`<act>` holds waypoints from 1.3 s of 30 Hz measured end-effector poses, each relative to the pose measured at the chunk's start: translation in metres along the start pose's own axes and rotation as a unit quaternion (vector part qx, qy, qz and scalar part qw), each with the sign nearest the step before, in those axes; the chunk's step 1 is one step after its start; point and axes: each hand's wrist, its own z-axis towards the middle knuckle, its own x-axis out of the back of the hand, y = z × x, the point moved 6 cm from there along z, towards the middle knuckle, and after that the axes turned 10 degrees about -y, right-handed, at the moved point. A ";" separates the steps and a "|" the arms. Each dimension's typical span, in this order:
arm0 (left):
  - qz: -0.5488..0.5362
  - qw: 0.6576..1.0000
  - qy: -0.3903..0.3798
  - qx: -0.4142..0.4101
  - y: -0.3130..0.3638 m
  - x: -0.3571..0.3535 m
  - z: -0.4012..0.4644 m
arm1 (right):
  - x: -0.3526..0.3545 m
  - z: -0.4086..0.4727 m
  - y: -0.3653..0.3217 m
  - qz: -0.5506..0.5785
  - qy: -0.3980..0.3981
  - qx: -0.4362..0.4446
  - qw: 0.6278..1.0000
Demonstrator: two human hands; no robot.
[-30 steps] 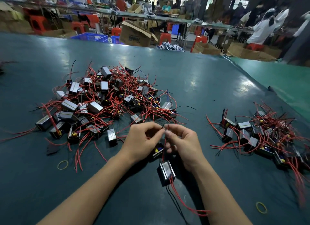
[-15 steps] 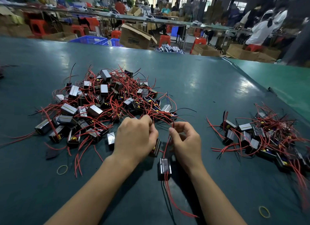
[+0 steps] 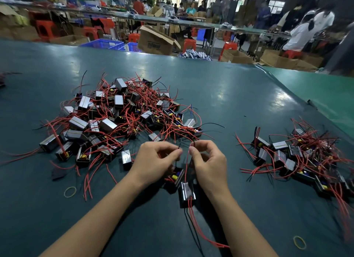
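Observation:
My left hand [image 3: 155,161] pinches a thin black wire [image 3: 179,148] between thumb and forefinger. My right hand [image 3: 208,163] pinches thin red wires [image 3: 186,166] at its fingertips, close beside the left. Those wires run down to a small black transformer [image 3: 186,194] with a silvery band, lying on the dark green table [image 3: 239,95] under my hands. A second transformer [image 3: 175,177] with a yellow part lies partly hidden below my left hand. A big heap of the same wired transformers [image 3: 115,118] lies ahead to the left.
A smaller pile of transformers [image 3: 298,157] lies to the right. Yellow rubber bands lie at the near left [image 3: 70,191] and near right [image 3: 299,242]. Beyond the table's far edge are cardboard boxes [image 3: 156,42], blue crates, red stools and people at other benches.
My left hand has come off the second transformer and risen to pinch a wire; both hands' fingertips meet again above the lying transformer. The view tilted slightly.

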 end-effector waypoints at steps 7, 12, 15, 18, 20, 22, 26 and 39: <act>-0.047 0.998 0.004 0.030 -0.018 -0.005 -0.011 | -0.002 -0.001 -0.009 0.021 -0.017 0.029 0.999; -0.060 0.997 0.038 -0.043 -0.006 -0.001 -0.014 | -0.004 -0.001 -0.008 0.085 -0.043 0.001 0.995; -0.085 0.995 0.038 -0.047 -0.004 -0.005 -0.014 | -0.010 -0.003 -0.004 0.187 -0.066 -0.048 0.979; -0.116 0.992 0.029 -0.044 -0.005 -0.007 -0.013 | -0.011 -0.003 -0.005 0.204 -0.072 -0.058 0.975; -0.086 0.995 0.018 -0.045 -0.006 -0.007 -0.011 | -0.009 -0.003 -0.005 0.208 -0.063 -0.069 0.974; -0.070 0.996 0.018 -0.050 -0.006 -0.007 -0.011 | -0.007 -0.003 -0.003 0.224 -0.051 -0.084 0.970; -0.040 0.994 0.066 -0.083 0.001 -0.006 -0.013 | -0.009 -0.005 -0.003 0.264 -0.062 -0.099 0.957; -0.153 0.987 0.041 -0.017 -0.006 -0.011 -0.015 | -0.008 -0.004 -0.008 0.207 -0.079 -0.076 0.972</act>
